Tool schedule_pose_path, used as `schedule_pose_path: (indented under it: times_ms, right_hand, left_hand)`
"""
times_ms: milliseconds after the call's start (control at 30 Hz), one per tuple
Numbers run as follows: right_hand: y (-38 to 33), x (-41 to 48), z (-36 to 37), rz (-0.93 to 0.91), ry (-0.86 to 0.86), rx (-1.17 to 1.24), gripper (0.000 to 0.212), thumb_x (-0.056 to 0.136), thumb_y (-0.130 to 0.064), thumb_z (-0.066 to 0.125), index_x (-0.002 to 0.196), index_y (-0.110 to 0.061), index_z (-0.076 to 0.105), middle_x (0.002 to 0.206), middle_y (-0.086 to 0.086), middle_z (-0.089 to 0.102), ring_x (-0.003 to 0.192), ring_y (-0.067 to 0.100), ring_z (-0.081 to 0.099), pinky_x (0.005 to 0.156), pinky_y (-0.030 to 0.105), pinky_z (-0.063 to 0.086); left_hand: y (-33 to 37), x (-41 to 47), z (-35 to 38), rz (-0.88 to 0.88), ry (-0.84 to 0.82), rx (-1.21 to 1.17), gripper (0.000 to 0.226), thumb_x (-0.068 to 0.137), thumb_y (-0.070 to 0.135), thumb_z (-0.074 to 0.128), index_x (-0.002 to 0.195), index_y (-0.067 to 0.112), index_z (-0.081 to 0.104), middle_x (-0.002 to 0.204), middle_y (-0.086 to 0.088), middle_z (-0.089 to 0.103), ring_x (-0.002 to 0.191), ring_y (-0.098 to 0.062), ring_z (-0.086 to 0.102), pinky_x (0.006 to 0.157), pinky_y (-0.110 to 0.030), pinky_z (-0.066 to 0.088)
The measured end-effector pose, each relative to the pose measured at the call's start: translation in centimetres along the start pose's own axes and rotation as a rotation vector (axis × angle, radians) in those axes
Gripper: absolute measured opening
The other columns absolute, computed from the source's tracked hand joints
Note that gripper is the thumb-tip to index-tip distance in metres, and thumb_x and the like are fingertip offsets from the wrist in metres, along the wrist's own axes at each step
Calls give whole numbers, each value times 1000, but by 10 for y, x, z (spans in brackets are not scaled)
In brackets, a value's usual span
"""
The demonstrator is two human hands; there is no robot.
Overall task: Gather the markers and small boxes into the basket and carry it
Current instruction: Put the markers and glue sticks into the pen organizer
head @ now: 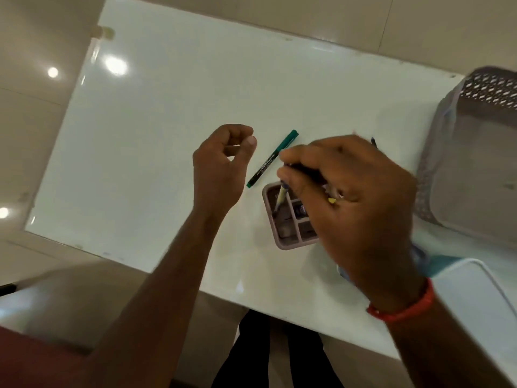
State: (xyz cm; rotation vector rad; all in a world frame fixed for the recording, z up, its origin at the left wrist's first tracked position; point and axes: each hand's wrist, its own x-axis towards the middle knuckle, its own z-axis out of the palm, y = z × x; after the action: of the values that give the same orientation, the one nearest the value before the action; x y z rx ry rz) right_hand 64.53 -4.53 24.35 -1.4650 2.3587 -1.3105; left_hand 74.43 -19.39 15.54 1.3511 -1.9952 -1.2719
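Observation:
A green marker (272,158) lies loose on the white table (156,130). Just to its right stands a small pinkish holder (272,219) with several compartments. My right hand (355,203) hovers over the holder and grips a bundle of markers, whose tips (281,196) point down into one compartment. My left hand (221,169) floats above the table left of the green marker, fingers loosely curled, holding nothing. A grey perforated basket (472,152) stands at the table's right edge; its inside looks bare from here.
A white lidded box (475,303) sits at the near right corner, with something teal (440,266) beside it. A dark pen tip (374,142) pokes out behind my right hand. The table's near edge runs just in front of my legs.

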Motion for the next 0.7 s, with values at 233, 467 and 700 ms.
schedule_pose_path:
  times_ms: [233,467,700]
  right_hand:
    - [14,-24,31,-31,-317,-83,34,95,-12,63,127,-5,64,115,14,72,104,21,69,98,17,42]
    - [-7,-36,-23,-156,-165,-13,25,95,-12,67,119,-7,71,116,11,74,109,17,69,96,27,55]
    - [58,-17,-77,244,240,-22,18,97,-15,65,112,-26,62,97,0,71,78,20,71,66,35,60]
  left_hand:
    - [-19,35,22,68,-303,556,44,86,56,70,117,27,64,105,6,61,90,-12,58,72,-27,43]
    - [-9,44,42,160,-399,708,35,91,39,69,121,21,63,107,-3,67,96,-26,64,80,-42,52]
    - [5,19,-3,147,-132,261,16,91,24,70,106,20,72,85,6,71,71,-1,68,76,-24,58]
